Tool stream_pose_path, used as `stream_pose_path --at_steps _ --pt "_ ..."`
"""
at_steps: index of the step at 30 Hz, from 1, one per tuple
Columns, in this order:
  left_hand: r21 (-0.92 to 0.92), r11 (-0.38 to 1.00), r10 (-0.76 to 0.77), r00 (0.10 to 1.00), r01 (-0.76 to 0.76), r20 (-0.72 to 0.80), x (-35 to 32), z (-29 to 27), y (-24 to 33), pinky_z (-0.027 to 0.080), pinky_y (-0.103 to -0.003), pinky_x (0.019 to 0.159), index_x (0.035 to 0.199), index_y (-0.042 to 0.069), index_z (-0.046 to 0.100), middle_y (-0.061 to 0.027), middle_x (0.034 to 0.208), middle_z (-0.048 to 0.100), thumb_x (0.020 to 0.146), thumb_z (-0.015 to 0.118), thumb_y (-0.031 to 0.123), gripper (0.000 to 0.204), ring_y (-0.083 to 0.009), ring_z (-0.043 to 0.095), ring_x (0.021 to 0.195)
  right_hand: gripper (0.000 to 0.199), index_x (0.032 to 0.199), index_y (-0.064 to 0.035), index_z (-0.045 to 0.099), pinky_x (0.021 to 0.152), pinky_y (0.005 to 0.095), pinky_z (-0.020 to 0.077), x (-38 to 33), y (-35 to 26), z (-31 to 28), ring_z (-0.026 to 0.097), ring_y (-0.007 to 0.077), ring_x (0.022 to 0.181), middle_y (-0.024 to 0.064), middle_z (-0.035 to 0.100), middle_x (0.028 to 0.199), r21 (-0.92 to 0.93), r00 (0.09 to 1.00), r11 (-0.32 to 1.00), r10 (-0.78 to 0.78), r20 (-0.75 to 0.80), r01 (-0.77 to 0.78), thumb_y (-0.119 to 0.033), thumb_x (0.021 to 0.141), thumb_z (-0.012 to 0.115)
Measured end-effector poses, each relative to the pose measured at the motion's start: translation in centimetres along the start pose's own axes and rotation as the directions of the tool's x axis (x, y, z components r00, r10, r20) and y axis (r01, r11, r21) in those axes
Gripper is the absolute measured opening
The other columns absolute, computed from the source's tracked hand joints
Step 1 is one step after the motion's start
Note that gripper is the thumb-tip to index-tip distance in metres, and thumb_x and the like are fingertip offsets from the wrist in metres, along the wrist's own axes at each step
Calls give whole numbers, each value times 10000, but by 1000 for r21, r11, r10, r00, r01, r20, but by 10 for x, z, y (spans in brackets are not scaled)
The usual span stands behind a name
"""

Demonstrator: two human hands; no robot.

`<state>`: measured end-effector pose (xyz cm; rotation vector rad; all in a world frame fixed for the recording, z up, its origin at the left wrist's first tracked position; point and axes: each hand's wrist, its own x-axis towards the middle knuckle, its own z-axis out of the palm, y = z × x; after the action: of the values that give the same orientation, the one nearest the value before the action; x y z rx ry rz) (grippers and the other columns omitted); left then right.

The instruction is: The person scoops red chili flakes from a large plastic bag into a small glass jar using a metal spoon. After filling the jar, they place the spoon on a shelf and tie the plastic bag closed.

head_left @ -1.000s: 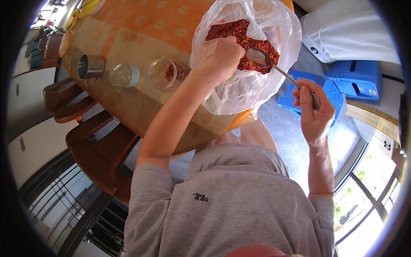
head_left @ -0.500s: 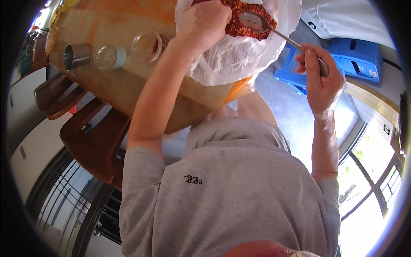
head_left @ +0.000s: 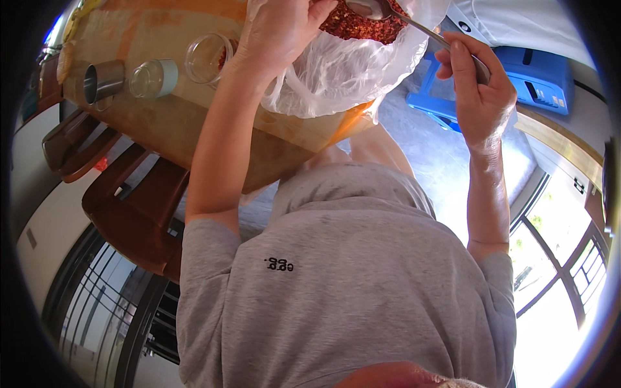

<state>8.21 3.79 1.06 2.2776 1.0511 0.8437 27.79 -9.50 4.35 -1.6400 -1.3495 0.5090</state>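
A white plastic bag (head_left: 336, 84) full of coarse red chili flakes (head_left: 362, 29) lies at the table's near right edge. My left hand (head_left: 275, 35) is closed on the bag's left side; its fingertips are partly cut off by the upper edge. In my right hand (head_left: 482, 90) is a metal spoon (head_left: 424, 31), held by its handle between thumb and fingers. The spoon's bowl rests over the flakes. Left of my left forearm, a clear jar (head_left: 206, 59) contains some red flakes.
Left of that jar are another clear jar (head_left: 150, 79) with a pale end and a metal cup (head_left: 103, 81). Brown chairs (head_left: 139, 207) line the table's (head_left: 168, 123) left side. A blue plastic stool (head_left: 533, 77) stands on the right.
My left hand has shifted left and turned, its thumb now showing over the bag. The spoon and my right hand have moved slightly up in view. The whole view has shifted a little.
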Motion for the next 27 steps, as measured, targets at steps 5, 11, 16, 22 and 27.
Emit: stream_pose_path --at_steps 5,11,16,22,27 --pt "2 998 62 987 -63 -147 -7 -6 0 486 -353 613 784 5 624 -157 754 615 755 605 -21 43 -302 616 694 178 1016 -6 639 570 180 485 6 2 5 609 69 636 68 668 770 -37 999 999 -31 16 32 -125 904 568" --pt "-10 1000 16 988 -17 -155 -18 -17 1 491 -331 591 828 9 641 -147 744 631 798 610 31 48 -266 621 649 194 1042 -44 650 548 172 465 15 6 9 621 75 660 66 683 793 -54 997 997 -53 48 55 -153 919 546" --pt "104 994 -49 993 38 104 -38 -21 10 476 -331 739 989 128 659 -19 1014 629 736 637 65 262 -244 602 818 185 1034 -47 655 514 167 445 14 5 10 623 75 660 64 682 792 -60 997 996 -59 47 62 -145 914 553" --pt "324 929 60 937 -178 345 -45 5 7 485 -360 736 1020 97 638 -19 984 607 757 610 57 267 -225 579 874 185 1028 -48 657 495 159 421 13 5 9 627 76 649 65 685 792 -67 997 996 -56 48 59 -153 910 561" --pt "321 921 96 929 -219 358 -41 4 0 472 -369 685 896 90 664 -35 804 575 762 603 62 150 -232 565 811 187 1027 -46 658 496 158 418 12 3 8 625 73 645 64 686 789 -38 997 997 -64 39 65 -158 909 566"
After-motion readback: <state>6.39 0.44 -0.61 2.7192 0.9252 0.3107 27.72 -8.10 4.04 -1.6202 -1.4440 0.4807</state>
